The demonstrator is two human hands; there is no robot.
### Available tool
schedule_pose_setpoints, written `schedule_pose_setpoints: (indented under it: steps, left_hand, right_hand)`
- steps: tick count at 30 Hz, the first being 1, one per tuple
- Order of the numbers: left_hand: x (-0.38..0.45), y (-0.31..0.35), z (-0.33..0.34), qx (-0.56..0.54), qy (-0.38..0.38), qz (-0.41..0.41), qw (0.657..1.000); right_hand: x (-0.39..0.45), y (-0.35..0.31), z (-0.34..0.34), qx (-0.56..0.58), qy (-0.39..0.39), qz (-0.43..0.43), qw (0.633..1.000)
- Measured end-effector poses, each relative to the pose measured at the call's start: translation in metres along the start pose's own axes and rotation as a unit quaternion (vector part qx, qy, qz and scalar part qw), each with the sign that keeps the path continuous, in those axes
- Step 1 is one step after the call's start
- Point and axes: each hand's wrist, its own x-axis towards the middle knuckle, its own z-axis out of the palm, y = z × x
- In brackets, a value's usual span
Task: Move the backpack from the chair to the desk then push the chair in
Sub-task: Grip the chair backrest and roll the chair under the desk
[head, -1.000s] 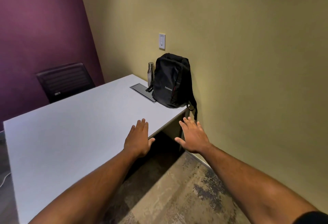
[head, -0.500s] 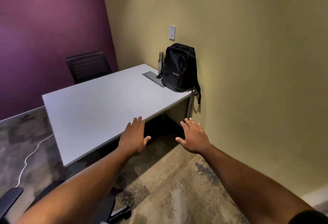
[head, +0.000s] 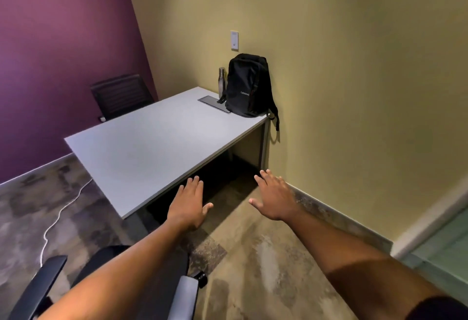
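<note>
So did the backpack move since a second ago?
No. The backpack stands by the bottle on the desk's far corner, as before; only the camera backed away.

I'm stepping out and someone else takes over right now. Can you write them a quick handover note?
Left hand: open, empty, held in the air near the desk's front edge.
Right hand: open, empty, over the floor.
Backpack: upright on the desk, far corner by the wall, beside a bottle. That step is done.
Chair: pulled out from the desk, under the left arm.
Left: take hold of the chair and push it in.
</note>
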Motion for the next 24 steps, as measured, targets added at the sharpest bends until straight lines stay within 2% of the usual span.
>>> schedule_pose_setpoints:
  steps: [11,24]
  left_hand:
    - [-0.117,-0.075,0.009,0.042,-0.035,0.084,0.995]
    - [-0.24,-0.093,0.002,0.034,-0.018,0.099,0.994]
  right_hand:
    - [-0.117,-0.129,0.017,0.015,0.006,0.052,0.998]
    - [-0.228,-0.215,0.01,-0.001,-0.008,0.054,0.999]
